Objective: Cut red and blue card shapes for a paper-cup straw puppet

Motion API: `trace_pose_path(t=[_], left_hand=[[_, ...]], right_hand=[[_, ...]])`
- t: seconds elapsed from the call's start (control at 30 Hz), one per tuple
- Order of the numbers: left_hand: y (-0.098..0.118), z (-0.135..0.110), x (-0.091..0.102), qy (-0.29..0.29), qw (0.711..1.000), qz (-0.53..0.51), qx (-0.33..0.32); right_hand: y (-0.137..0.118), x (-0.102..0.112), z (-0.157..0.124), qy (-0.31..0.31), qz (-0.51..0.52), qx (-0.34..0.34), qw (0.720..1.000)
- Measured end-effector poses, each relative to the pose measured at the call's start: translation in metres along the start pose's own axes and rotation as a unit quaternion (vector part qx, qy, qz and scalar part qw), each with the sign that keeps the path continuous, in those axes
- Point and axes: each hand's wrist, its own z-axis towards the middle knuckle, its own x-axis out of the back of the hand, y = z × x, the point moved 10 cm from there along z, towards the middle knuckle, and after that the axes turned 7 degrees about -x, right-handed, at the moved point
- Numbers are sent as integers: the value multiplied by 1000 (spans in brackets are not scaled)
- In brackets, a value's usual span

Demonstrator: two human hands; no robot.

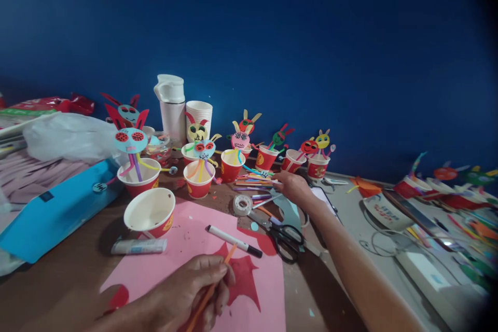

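Note:
My left hand (202, 285), low in the middle, is closed round a thin orange stick (206, 298); its tip points up past my thumb. Farther off, my right hand (293, 187) reaches to a pile of thin coloured sticks (254, 181). Its fingers are drawn together at the pile's right end, and what they pinch is too small to make out. Beneath my left hand lies a pink sheet (268, 290) with red paper scraps (245, 282) and a black-and-white marker (233, 241). Black-handled scissors (288, 241) lie beside a tape roll (243, 205).
Several red cups (198, 181) with paper-faced figures stand along the blue wall (249, 36). A bare cup (150, 212) and glue stick (139, 246) are nearer. A white flask (171, 109) stands behind, a blue sheet (58, 207) at left, cables (379, 236) at right.

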Motion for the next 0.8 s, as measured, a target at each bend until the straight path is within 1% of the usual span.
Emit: trace_pose_path(t=[0.13, 0.3, 0.47, 0.7, 0.8], left_hand=[[0, 0, 0, -1, 1000, 9, 2], [-1, 1, 2, 11, 1000, 15, 4], [2, 0, 1, 11, 1000, 24, -3], [3, -1, 0, 5, 1000, 25, -11], [2, -1, -1, 0, 1000, 23, -6]], right_hand=[[11, 3, -16, -7, -4, 6, 1000], [12, -2, -31, -16, -9, 12, 1000], [10, -3, -29, -5, -11, 5, 1000], [19, 2, -18, -2, -21, -20, 1000], [18, 3, -19, -6, -28, -30, 999]])
